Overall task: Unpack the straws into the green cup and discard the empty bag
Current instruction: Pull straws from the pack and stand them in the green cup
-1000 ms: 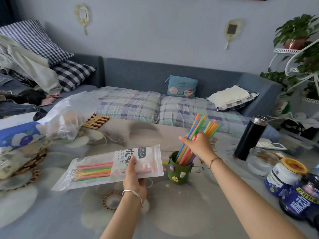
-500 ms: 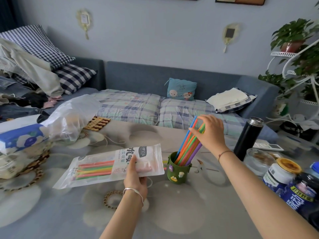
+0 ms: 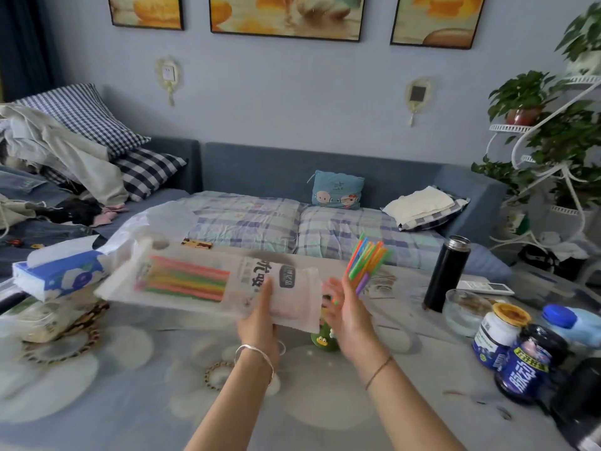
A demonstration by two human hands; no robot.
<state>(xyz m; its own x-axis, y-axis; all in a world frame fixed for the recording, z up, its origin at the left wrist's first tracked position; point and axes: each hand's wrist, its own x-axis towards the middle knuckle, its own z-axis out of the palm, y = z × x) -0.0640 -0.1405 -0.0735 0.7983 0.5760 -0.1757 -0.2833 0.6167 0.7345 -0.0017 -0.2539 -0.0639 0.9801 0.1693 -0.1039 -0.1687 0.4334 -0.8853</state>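
Gripping the straw bag with the left hand; right hand fingers spread, empty.

Translucent bag of straws, green cup partly behind, loose straws leaning inside

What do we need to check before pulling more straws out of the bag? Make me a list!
1. Bag held: the left-hand grip holds the bag near its open end. Ok.
2. Right-hand grip free: fingers open, holding nothing, beside the bag's open end. Ok.
3. Straws left to pull: a colourful bundle of bagged straws lies at the bag's far end. Ok.
4. Green cup upright: it is mostly hidden behind the bag and hands. Cannot tell.
5. Room in the cup: the cup straws fan out above it, but the rim is hidden. Cannot tell.
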